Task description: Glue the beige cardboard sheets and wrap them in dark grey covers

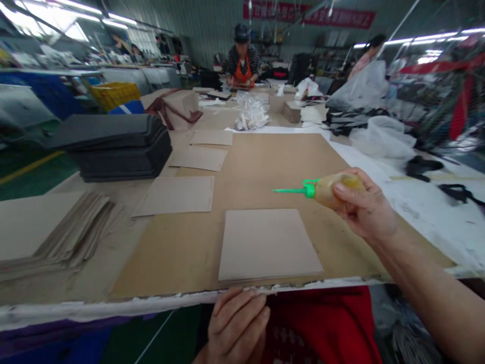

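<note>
The right hand (366,207) is closed around a squeeze bottle (324,193) with yellowish contents, held above the brown sheet (273,162), its green nozzle (288,190) pointing left and touching nothing. The left hand (238,323) is at the worktable's front edge (113,308), fingers curled and close together — whether anything is pinched in them I cannot tell. Just beyond it lies a small pile of grey boards (267,245), squared up near the edge; no liquid shows on its top face, so the work on that board looks barely begun, if at all. Farther left, three separate boards (178,194) run in a row away from the person, whether finished or waiting is unclear. A fanned stack of boards (41,220) at far left suggests plenty is left — behind it sits a pile of black slabs (117,146). At the far end, a co-worker in an orange apron (241,71) bends over the table.
</note>
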Tool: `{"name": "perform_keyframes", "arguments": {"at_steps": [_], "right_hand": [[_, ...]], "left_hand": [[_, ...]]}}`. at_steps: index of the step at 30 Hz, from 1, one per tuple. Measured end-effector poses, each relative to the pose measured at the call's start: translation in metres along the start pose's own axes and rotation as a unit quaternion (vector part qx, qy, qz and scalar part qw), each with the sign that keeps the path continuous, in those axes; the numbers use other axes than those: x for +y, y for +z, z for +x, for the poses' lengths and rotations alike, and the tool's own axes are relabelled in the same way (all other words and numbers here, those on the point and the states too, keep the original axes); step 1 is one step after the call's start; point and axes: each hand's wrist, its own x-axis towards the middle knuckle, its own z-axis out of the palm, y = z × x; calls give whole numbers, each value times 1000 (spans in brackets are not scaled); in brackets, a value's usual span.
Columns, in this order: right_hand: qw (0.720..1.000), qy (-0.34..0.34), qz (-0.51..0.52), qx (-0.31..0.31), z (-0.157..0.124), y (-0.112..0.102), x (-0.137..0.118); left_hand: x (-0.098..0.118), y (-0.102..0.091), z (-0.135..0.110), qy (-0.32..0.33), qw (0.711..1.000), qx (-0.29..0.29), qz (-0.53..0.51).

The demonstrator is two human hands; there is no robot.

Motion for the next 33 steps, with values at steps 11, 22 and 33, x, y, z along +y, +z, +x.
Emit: {"name": "perform_keyframes", "arguments": {"at_steps": [11, 22, 33], "right_hand": [[975, -41, -164, -141, -19, 26, -10], [950, -55, -162, -260, -28, 69, 12], [993, 54, 53, 94, -14, -2, 11]], "left_hand": [[6, 8, 7, -24, 996, -85, -13], [12, 26, 17, -31, 991, -121, 44], [-15, -38, 8, -30, 996, -32, 78]]}}
